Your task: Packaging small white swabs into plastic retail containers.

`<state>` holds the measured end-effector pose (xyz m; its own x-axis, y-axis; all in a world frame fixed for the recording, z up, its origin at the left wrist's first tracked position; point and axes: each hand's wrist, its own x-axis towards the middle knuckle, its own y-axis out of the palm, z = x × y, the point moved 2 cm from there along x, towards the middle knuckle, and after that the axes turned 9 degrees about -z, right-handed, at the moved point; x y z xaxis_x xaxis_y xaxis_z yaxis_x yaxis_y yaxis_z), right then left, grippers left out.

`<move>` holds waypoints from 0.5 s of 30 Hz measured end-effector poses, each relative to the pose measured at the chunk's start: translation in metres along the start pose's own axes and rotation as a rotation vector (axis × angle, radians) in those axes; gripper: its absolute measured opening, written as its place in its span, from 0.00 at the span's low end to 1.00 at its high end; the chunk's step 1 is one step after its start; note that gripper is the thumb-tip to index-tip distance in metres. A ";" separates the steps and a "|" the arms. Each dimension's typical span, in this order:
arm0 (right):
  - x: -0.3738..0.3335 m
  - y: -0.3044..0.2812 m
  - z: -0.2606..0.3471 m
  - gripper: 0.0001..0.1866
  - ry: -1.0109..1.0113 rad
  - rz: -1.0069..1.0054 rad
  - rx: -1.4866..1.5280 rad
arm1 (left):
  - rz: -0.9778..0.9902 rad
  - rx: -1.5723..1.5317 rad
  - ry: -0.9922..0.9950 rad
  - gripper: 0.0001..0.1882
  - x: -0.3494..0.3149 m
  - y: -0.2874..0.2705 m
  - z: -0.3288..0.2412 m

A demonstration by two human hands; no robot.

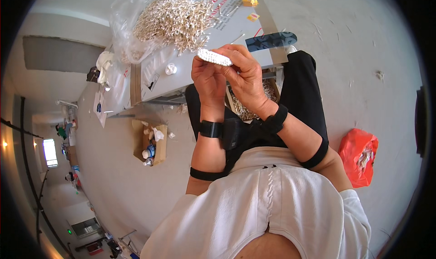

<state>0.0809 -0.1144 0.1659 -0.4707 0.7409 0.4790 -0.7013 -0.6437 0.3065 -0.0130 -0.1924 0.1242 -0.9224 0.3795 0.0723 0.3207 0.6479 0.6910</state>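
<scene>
Above the near edge of the table, a bundle of cotton swabs (214, 57) is held between both my hands, its packed white tips facing up. My left hand (210, 82) has its fingers closed round the bundle's left side. From the right, my right hand (247, 75) pinches it with thumb and fingers. The sticks below the tips are hidden by my hands. Just beyond lies a big heap of loose cotton swabs (175, 20), partly on a clear plastic bag (121, 20).
On the table (175, 79) are a small white round container (170, 69), yellow packets (250, 1) and a dark patterned strip (271, 41). A box of swabs (230, 101) sits between my legs. A cardboard box (160, 153) stands left on the floor, a red bag (359, 158) right.
</scene>
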 end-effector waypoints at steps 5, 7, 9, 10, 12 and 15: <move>-0.001 -0.001 0.005 0.15 0.011 0.042 0.017 | 0.018 0.032 0.017 0.12 -0.001 -0.002 -0.002; -0.001 -0.003 0.007 0.16 0.026 0.076 0.023 | -0.001 0.043 0.023 0.12 -0.001 0.000 -0.005; -0.002 -0.003 0.007 0.17 0.039 0.111 0.030 | -0.021 0.054 0.029 0.11 -0.001 0.001 -0.008; -0.002 -0.003 0.007 0.18 0.015 0.111 0.028 | -0.033 0.086 0.047 0.10 -0.001 0.001 -0.009; -0.002 -0.002 0.008 0.18 -0.009 0.114 0.026 | -0.047 0.118 0.065 0.10 -0.002 0.002 -0.012; -0.002 -0.001 0.009 0.18 0.002 0.118 0.034 | -0.061 0.140 0.069 0.08 -0.002 0.003 -0.014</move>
<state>0.0881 -0.1171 0.1721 -0.5499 0.6599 0.5120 -0.6221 -0.7326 0.2761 -0.0130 -0.2005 0.1356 -0.9521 0.2933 0.0862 0.2861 0.7557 0.5892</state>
